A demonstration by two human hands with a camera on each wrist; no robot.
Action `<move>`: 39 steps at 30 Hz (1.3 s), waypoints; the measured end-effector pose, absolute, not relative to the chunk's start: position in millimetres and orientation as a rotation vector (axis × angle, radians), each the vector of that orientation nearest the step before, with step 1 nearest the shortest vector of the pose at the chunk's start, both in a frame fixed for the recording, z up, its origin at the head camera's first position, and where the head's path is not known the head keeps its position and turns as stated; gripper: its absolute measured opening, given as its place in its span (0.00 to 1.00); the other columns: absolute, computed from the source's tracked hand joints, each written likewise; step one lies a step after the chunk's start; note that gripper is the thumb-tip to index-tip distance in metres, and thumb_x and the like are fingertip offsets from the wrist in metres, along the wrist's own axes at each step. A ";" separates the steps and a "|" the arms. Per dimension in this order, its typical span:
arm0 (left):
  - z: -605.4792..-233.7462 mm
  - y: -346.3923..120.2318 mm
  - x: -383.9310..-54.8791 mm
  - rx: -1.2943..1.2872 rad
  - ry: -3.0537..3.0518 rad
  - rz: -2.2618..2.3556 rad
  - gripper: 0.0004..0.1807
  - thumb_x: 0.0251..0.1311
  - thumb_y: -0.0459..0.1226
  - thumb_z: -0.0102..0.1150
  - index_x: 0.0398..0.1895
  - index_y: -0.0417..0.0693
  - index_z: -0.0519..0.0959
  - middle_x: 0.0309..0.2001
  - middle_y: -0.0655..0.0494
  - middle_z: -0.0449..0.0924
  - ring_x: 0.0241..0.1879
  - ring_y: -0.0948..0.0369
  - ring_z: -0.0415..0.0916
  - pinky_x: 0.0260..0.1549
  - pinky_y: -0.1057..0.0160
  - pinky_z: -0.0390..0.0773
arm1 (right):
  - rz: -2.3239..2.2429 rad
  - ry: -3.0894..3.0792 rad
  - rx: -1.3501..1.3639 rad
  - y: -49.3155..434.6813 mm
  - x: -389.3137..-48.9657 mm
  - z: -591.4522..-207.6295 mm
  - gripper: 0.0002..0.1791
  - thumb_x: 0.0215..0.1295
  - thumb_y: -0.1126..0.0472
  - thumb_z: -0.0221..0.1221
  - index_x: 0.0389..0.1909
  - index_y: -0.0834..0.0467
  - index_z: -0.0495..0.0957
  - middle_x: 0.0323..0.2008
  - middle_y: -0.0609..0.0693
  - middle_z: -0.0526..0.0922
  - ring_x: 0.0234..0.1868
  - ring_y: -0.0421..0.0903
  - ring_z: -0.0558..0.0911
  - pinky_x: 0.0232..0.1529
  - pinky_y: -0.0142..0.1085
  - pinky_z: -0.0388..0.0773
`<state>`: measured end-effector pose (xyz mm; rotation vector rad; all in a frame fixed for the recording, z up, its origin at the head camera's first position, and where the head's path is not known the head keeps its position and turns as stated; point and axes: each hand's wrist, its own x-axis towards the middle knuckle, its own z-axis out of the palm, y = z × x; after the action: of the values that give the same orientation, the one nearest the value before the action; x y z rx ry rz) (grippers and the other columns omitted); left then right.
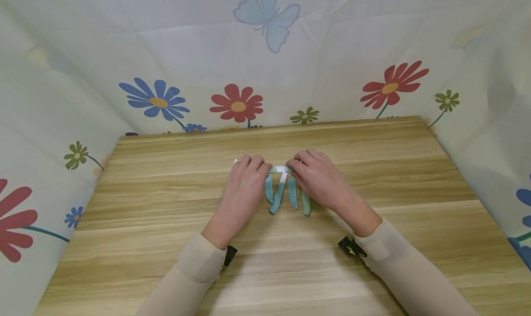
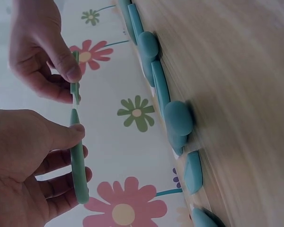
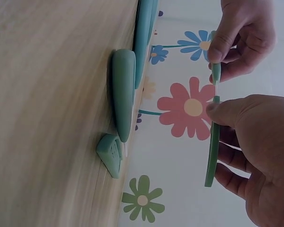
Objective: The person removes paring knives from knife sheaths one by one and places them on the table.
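My left hand [image 1: 248, 182] grips the green handle of a small knife [image 2: 79, 172] with a white blade, thumb on one side and fingers on the other. My right hand [image 1: 321, 177] pinches a green blade cover [image 3: 213, 158] end to end with it. A short white stretch of blade shows between handle and cover; the cover hides the tip. Both hands are held above the table. Below them lie a teal knife [image 1: 278, 198] with a white blade, a teal blade cover [image 1: 268, 190], a second teal cover [image 1: 292, 193] and a green handle [image 1: 306, 205].
The wood-grain table [image 1: 166, 214] runs up to a flower-printed curtain [image 1: 186, 53] at the back and sides. A white tip [image 1: 235, 161] peeks out left of the left hand. More teal handles and covers line the table in the left wrist view.
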<state>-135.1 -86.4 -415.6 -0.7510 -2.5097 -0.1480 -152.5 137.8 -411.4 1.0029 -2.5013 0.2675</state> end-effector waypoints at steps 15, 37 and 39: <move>-413.0 -86.4 -134.0 -0.737 -2.556 -0.137 0.10 0.70 0.28 0.65 0.52 0.42 0.87 0.45 0.50 0.80 0.46 0.50 0.75 0.40 0.57 0.77 | 0.277 -2.495 0.998 139.3 -153.0 -411.6 0.12 0.73 0.61 0.68 0.53 0.61 0.86 0.48 0.54 0.84 0.50 0.54 0.80 0.52 0.49 0.80; -413.5 -87.4 -135.3 -0.718 -2.543 -0.124 0.10 0.69 0.27 0.65 0.50 0.41 0.87 0.45 0.49 0.81 0.45 0.49 0.75 0.44 0.55 0.79 | 0.291 -2.519 0.983 142.2 -154.5 -411.3 0.14 0.73 0.60 0.69 0.54 0.62 0.86 0.48 0.54 0.84 0.50 0.54 0.79 0.52 0.48 0.80; -413.9 -87.6 -135.4 -0.718 -2.543 -0.126 0.10 0.68 0.27 0.66 0.50 0.41 0.87 0.45 0.49 0.81 0.46 0.49 0.75 0.44 0.55 0.79 | 0.291 -2.515 0.983 142.2 -154.2 -411.0 0.14 0.73 0.60 0.69 0.54 0.62 0.86 0.48 0.54 0.84 0.50 0.54 0.79 0.52 0.48 0.80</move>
<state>-135.4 -87.6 -413.9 -0.7177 -2.5428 -0.1263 -154.2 142.2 -411.0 0.9834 -2.5154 0.2908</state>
